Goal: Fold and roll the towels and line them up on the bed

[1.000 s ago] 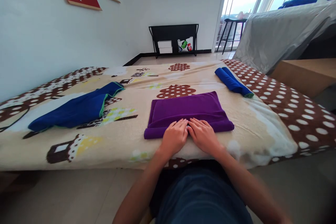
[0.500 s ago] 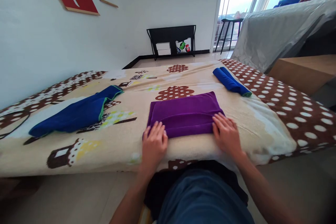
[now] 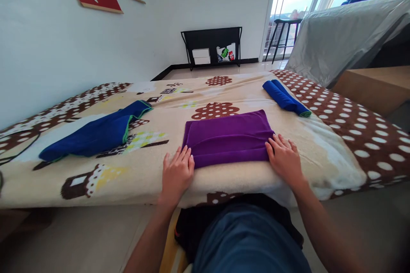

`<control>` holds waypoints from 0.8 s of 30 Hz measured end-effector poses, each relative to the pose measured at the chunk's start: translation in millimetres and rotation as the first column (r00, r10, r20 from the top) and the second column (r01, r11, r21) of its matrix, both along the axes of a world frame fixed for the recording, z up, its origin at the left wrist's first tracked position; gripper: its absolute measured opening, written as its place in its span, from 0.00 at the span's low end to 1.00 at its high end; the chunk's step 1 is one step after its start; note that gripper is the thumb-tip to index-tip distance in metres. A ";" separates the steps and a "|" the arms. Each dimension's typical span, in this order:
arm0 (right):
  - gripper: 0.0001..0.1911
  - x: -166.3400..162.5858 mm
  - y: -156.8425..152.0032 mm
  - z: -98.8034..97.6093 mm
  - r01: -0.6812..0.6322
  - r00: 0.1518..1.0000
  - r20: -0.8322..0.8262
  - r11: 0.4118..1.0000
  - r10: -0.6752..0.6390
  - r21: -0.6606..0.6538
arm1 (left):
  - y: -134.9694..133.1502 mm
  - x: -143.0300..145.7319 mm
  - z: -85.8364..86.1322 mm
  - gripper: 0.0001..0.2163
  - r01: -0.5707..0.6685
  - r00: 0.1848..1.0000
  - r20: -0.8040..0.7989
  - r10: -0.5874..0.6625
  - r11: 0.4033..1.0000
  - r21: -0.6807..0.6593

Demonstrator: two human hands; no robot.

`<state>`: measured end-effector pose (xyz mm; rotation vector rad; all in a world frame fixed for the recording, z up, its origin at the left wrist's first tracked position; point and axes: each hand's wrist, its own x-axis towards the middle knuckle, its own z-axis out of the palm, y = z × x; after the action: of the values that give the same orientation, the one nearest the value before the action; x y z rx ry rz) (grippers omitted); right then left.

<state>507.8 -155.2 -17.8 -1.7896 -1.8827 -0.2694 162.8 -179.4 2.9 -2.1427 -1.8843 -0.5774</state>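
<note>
Cloth (image 3: 229,138), purple, touched at near corners by left hand (image 3: 177,174) and right hand (image 3: 285,157), both palm-down, fingers loosely extended

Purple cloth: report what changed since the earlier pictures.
Along the near edge of the purple cloth, the left hand moved from the middle to the left corner, the right hand to the right corner. The loose blue cloth and rolled blue cloth stayed put.

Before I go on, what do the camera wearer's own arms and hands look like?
The left hand and right hand are ungloved, with no rings visible on the fingers. Both forearms are bare: no sleeves, watch, bracelet or cables show.
</note>
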 end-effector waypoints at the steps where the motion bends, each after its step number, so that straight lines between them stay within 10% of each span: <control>1: 0.21 -10.5 -4.2 2.2 -0.040 0.999 0.002 0.999 0.040 0.016 | -1.3 9.3 2.0 0.20 -0.003 1.000 0.004 0.003 1.000 0.019; 7: 0.21 -83.7 -5.7 14.6 -0.286 0.958 -0.023 0.956 0.285 -0.071 | 17.8 87.5 15.7 0.18 0.337 0.937 0.162 -0.309 0.923 -0.185; 15: 0.21 6.0 17.4 6.6 -0.009 1.000 -0.003 0.996 0.009 -0.088 | 11.7 22.1 3.0 0.17 -0.047 0.994 0.101 0.048 0.999 -0.014; 24: 0.22 -104.8 2.3 19.7 -0.286 0.958 -0.009 0.956 0.286 -0.068 | 33.2 99.9 16.1 0.16 0.150 0.983 0.134 -0.127 0.973 -0.178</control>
<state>403.0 -152.9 1.9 -1.5313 -2.1426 -0.1006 262.7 -146.2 19.0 -2.4261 -1.9322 -0.5922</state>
